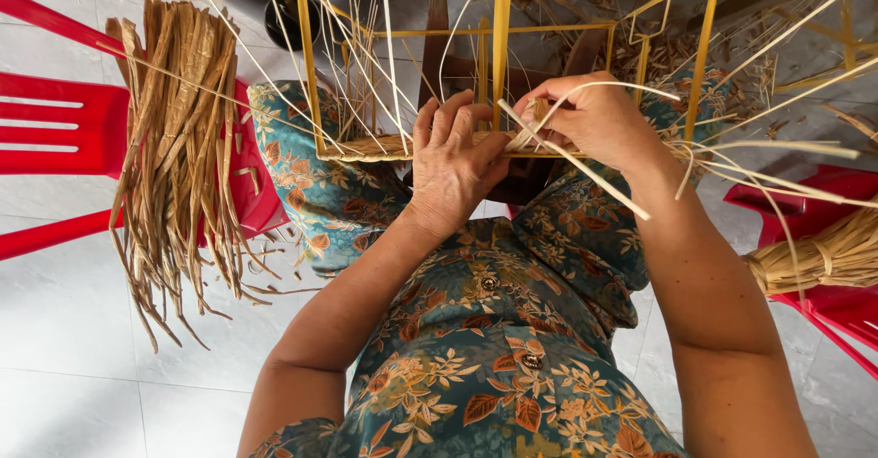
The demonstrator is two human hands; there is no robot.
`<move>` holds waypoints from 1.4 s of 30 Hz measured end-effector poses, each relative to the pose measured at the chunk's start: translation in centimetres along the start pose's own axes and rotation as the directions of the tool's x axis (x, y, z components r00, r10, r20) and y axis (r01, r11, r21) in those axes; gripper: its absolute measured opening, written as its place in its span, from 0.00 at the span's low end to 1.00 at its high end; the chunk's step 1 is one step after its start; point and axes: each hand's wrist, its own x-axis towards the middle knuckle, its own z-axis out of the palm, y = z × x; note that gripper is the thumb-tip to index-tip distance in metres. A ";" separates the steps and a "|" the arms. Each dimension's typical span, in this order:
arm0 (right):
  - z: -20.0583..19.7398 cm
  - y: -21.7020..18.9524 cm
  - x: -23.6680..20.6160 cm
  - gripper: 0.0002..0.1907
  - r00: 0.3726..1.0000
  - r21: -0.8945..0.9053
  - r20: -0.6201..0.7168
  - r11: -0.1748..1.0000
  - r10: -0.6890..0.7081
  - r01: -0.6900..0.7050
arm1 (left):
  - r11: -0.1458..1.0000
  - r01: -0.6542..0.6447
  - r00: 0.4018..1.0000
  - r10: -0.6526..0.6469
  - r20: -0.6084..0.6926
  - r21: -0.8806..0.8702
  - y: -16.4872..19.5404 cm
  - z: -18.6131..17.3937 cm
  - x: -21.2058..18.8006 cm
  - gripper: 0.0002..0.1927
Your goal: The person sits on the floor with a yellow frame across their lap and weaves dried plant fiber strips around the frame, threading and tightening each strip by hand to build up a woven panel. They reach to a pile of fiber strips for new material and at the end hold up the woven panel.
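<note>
On the person's lap, a yellow wire frame rests; the left hand presses curled fingers against its woven edge (partly finished), the right hand pinching a pale straw strip.

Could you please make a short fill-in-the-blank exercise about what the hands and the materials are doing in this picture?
1. Both hands work on a wire frame painted ____.
2. The right hand pinches a pale ____ at the frame's lower edge.
3. A bundle of dried leaves hangs over a ____ plastic chair.
4. The left hand presses on the woven ____.

Missing words: yellow; strip; red; edge
</note>
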 end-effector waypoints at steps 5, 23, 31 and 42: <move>0.8 -0.1 0.0 0.08 0.982 -0.183 -0.074 0.971 -0.172 0.156 | 0.999 -0.018 0.999 0.017 0.029 0.031 -0.2 0.6 -0.5 0.15; 0.8 0.9 0.9 0.15 0.985 -0.379 0.117 0.911 -0.130 0.165 | 0.931 -0.007 0.990 0.058 0.130 -0.364 -1.8 -1.7 0.1 0.13; 1.6 -0.3 -7.0 0.08 0.848 -0.401 -0.386 0.894 -0.362 0.199 | 0.966 0.059 0.995 -0.037 0.092 -0.250 -0.9 -0.5 0.1 0.08; 9.1 8.7 -4.3 0.15 0.997 0.764 -0.061 0.646 0.056 0.011 | 0.985 0.097 0.984 -0.074 0.162 -0.140 -0.5 0.5 -0.1 0.03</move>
